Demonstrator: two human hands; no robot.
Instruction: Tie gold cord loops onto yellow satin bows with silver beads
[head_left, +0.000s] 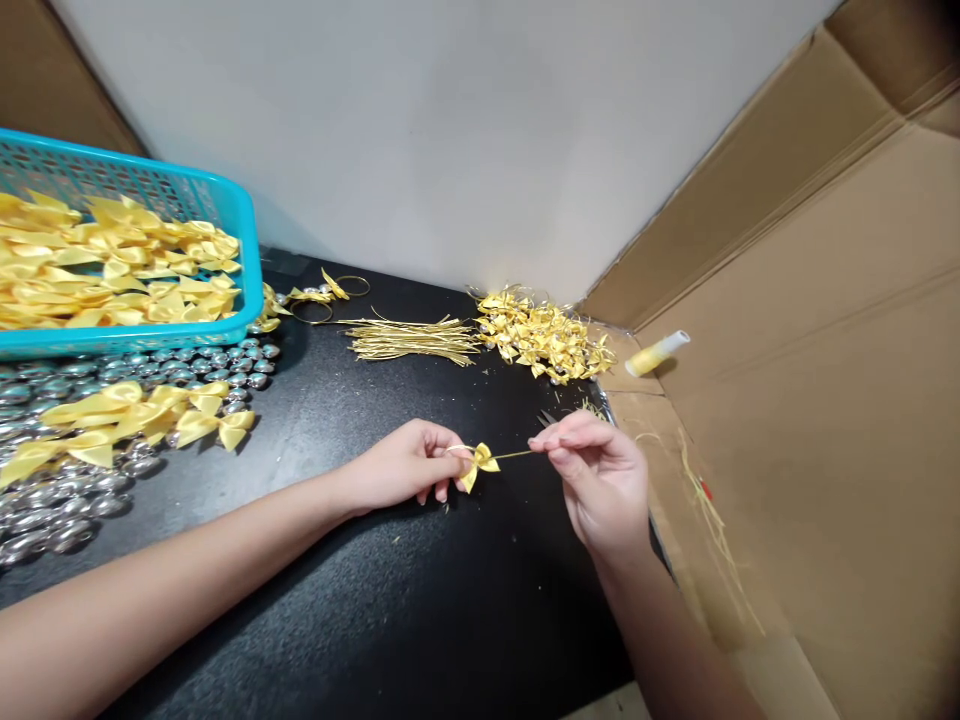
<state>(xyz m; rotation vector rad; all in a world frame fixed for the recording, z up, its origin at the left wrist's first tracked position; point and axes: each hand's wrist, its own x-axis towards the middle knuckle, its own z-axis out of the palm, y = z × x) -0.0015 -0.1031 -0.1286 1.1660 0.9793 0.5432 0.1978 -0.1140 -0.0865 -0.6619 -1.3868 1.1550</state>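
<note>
A small yellow ribbon bow (484, 460) is pinched between the thumb and fingers of my left hand (424, 462), just above the black table. From the bow a thin gold cord (516, 455) runs straight to the right. My right hand (600, 475) grips the far end of that cord between thumb and fingertips. Part of the bow is hidden behind my left fingers. Scissors (547, 418) lie partly covered behind my right hand, with only the blade tips showing.
A turquoise basket (251, 250) of yellow bows stands at the left, beside silver beads (97, 500) and loose bows (135, 415). Gold cords (412, 340) and a pile of finished-looking bows (544, 335) lie behind my hands. Cardboard (810, 330) walls the right, near a yellow-white tube (657, 354).
</note>
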